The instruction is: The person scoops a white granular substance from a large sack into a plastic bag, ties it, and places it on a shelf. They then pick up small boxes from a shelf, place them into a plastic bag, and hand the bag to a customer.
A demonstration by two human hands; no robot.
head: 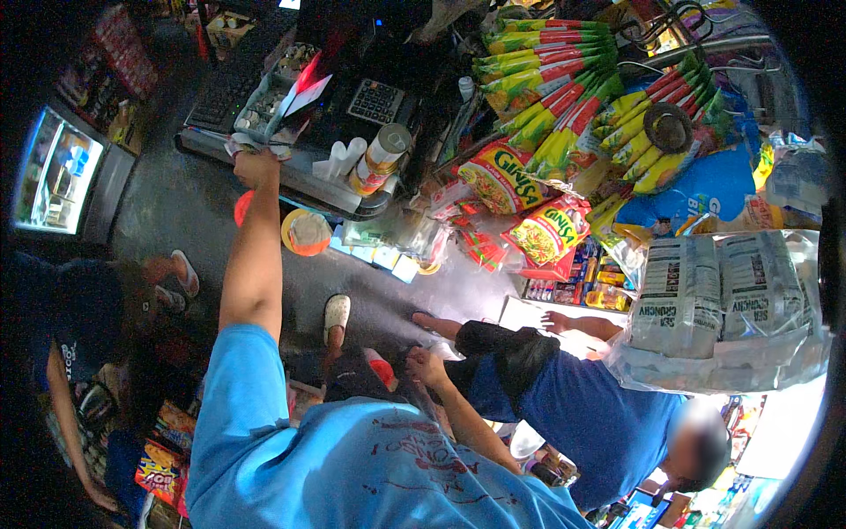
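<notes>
My left hand (258, 166) reaches out to the counter's edge, its fingers closed around crumpled pale paper or plastic (248, 143), which I cannot name more exactly. Just beyond it stands an open tray of coins (264, 109), with a folded pale card (307, 96) upright on its side. A black keyboard (225, 92) lies left of the tray and a calculator (375, 101) to its right. My right hand (426, 367) is in front of my body with curled fingers; whether something is in it is unclear. A tall can (380, 159) stands at the counter's corner beside white rolled papers (347, 155).
Hanging seasoning packets (505, 178) and strips of yellow-green sachets (548, 59) crowd the upper right. A clear bag of snack packs (720, 311) hangs at right. A person in dark blue (588, 423) is close on my right; another person (73, 317) is at far left. Below the counter is a round yellow-rimmed container (306, 231).
</notes>
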